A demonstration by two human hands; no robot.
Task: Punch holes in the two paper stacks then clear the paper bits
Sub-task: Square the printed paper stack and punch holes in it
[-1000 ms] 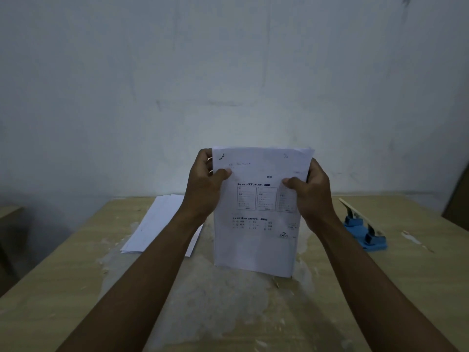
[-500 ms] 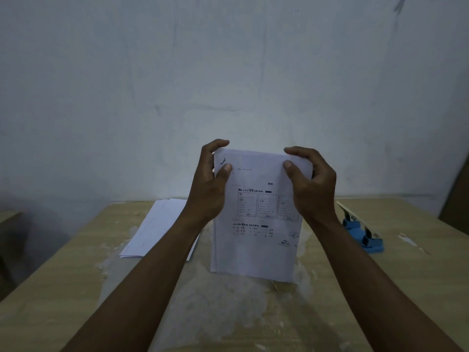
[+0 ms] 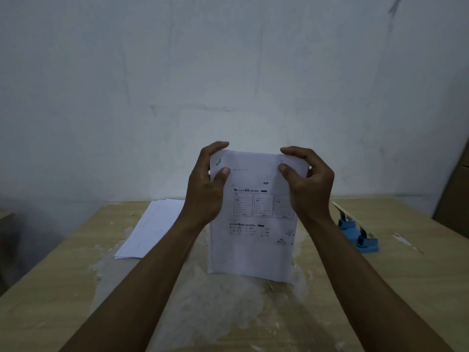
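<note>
I hold a stack of printed white sheets (image 3: 251,240) upright in front of me, its bottom edge resting on the wooden table (image 3: 50,288). My left hand (image 3: 206,191) grips the stack's upper left edge, thumb on the front. My right hand (image 3: 308,189) grips the upper right corner, fingers curled over the top edge. A second white paper stack (image 3: 152,228) lies flat on the table at the left. A blue hole punch (image 3: 357,231) with a pale lever sits on the table at the right, apart from both hands.
A whitish worn patch (image 3: 203,301) covers the table's middle under the upright stack. Small pale bits (image 3: 403,238) lie right of the punch. A pale wall (image 3: 228,72) stands close behind the table. A brown board (image 3: 454,199) leans at the far right.
Both hands have slid up the stack's sides to its top corners, fingers now curling over the top edge. The stack has dropped a little and stays upright on the table.
</note>
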